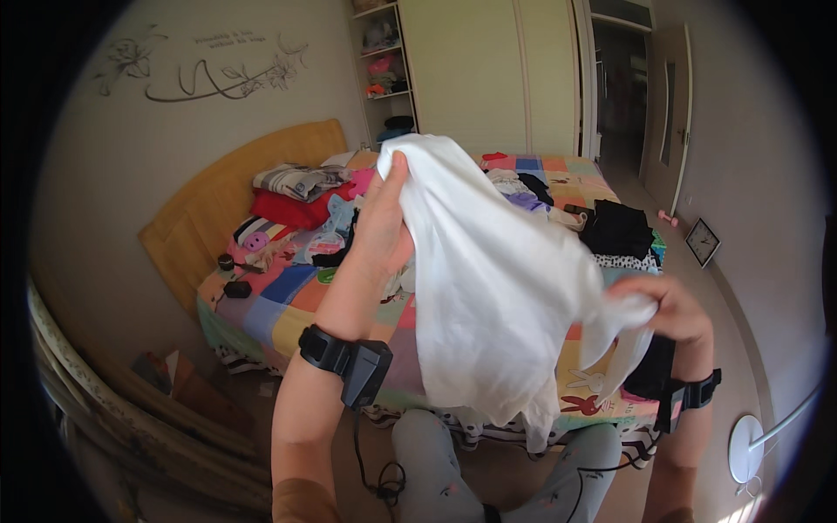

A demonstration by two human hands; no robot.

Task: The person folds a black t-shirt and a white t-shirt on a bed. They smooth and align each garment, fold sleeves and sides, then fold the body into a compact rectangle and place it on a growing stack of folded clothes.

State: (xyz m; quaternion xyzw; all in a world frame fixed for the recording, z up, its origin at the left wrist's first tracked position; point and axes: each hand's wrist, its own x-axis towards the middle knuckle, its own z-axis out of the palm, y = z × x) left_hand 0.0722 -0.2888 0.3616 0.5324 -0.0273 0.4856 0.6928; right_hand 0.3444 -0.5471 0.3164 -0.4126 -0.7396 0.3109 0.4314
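A white cloth garment [484,281] hangs stretched between my hands above the near side of the bed. My left hand [386,222] grips its upper left edge, thumb on the near face. Lower down at the right, my right hand [667,307] pinches a bunched end of the fabric; both that hand and the cloth are blurred there. The garment's lower edge droops over the front of the bed, close above my knees. Its exact kind cannot be told, and it covers the middle of the patchwork bedspread [274,307].
Folded black clothes [618,229] are stacked on the bed's right side. Pillows and a red cushion [294,206] lie by the wooden headboard [189,209]. A small black box [237,289] sits near the left edge. A clock [703,242] and a white lamp base [745,448] stand at the right.
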